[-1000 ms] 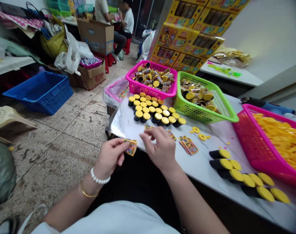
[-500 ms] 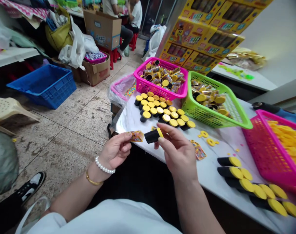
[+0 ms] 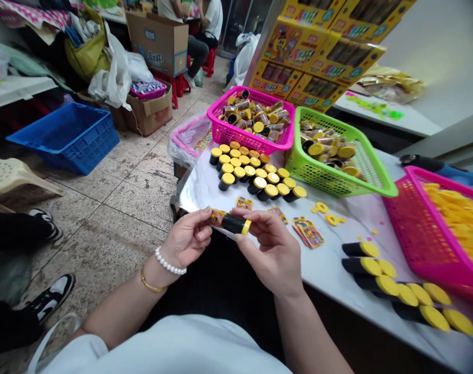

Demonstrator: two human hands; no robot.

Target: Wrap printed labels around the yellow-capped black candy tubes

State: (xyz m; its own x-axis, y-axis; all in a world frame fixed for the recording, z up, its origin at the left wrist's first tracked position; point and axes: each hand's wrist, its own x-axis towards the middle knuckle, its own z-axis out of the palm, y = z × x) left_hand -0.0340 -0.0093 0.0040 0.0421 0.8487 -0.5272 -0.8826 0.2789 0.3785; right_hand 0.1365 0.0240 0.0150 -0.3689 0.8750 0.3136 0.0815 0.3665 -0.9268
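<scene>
Between thumb and fingertips, my left hand (image 3: 192, 234) pinches a small printed yellow wrapper sleeve (image 3: 217, 217). My right hand (image 3: 273, 246) holds a black tube with a yellow cap (image 3: 234, 223) by its capped end. The tube's black end meets the sleeve's opening; how far it reaches inside I cannot tell. Past my hands on the table stand rows of black tubes with yellow caps (image 3: 255, 171). Flat printed sleeves (image 3: 309, 232) lie to the right of my right hand, and another printed sleeve (image 3: 244, 203) lies just behind it.
A pink basket (image 3: 252, 143) and a green basket (image 3: 338, 182) hold wrapped tubes. Yellow plastic parts fill another pink basket (image 3: 411, 213) at right. More capped tubes (image 3: 384, 285) lie near the table edge. A blue crate (image 3: 84, 140) sits on the floor; people sit farther back.
My right hand has moved left and slightly down, bringing the black tube's end against the sleeve. My left hand has barely moved. Another person's shoe now shows at left.
</scene>
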